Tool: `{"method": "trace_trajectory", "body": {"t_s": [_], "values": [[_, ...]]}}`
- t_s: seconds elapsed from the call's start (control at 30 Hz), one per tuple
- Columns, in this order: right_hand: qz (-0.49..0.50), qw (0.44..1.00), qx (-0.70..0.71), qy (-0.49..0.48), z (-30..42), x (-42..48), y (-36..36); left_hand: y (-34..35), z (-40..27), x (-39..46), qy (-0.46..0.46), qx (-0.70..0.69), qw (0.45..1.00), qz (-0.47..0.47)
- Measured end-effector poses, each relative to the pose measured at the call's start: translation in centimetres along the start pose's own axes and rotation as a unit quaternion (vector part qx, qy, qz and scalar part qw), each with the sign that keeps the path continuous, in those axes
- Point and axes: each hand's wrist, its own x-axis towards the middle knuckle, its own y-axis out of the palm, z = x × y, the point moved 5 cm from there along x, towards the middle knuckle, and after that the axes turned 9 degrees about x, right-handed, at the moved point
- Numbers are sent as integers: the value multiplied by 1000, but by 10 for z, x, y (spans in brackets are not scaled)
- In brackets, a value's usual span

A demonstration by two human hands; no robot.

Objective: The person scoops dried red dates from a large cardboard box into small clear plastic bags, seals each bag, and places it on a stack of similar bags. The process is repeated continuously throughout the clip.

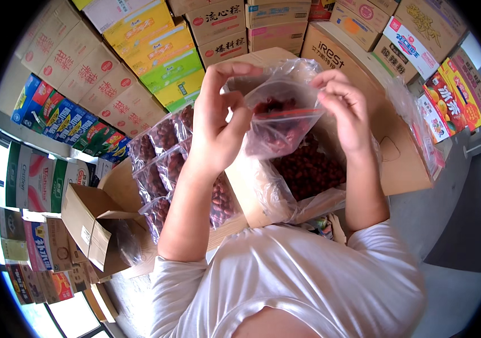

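Note:
A clear zip-lock bag (280, 135) with a red seal strip, partly filled with dark red dried fruit that look like jujubes, is up over an open carton (261, 213). My right hand (344, 105) pinches the bag's mouth at its right corner. At the bag's left edge is my left hand (221, 114), index finger stretched over the mouth and thumb bent by the seal; whether it grips the film is hard to tell. Inside the carton, a plastic liner (272, 190) surrounds many loose jujubes (312, 173).
Left of the carton, several filled jujube bags (168, 156) lie in rows. Beyond them sits an open empty cardboard box (90, 211). A large flat carton (397, 156) is to the right, with plastic bags (418, 122) at its edge. Stacked product cartons (219, 25) line the back.

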Motion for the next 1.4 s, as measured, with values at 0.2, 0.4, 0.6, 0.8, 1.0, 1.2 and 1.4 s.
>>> {"method": "trace_trajectory", "body": {"t_s": [0.2, 0.4, 0.6, 0.8, 1.0, 1.2, 1.4], "values": [[20, 992, 24, 124, -64, -33, 12, -22, 80, -56, -109, -60, 992, 35], [28, 980, 97, 174, -65, -33, 23, 13, 132, -109, -116, 51, 990, 54], [37, 962, 242, 122, -80, -44, 34, 27, 141, -115, -163, 26, 984, 62], [155, 976, 100, 116, -106, -78, 52, 20, 125, -109, -240, -10, 964, 115], [38, 959, 210, 189, -84, -67, 49, 14, 82, -88, -55, 45, 997, -32], [-17, 957, 227, 179, -62, -54, 49, 16, 89, -97, -78, 66, 995, 0], [111, 985, 127, 22, -44, -41, 62, 6, 83, -95, -95, 115, 989, 23]]}}
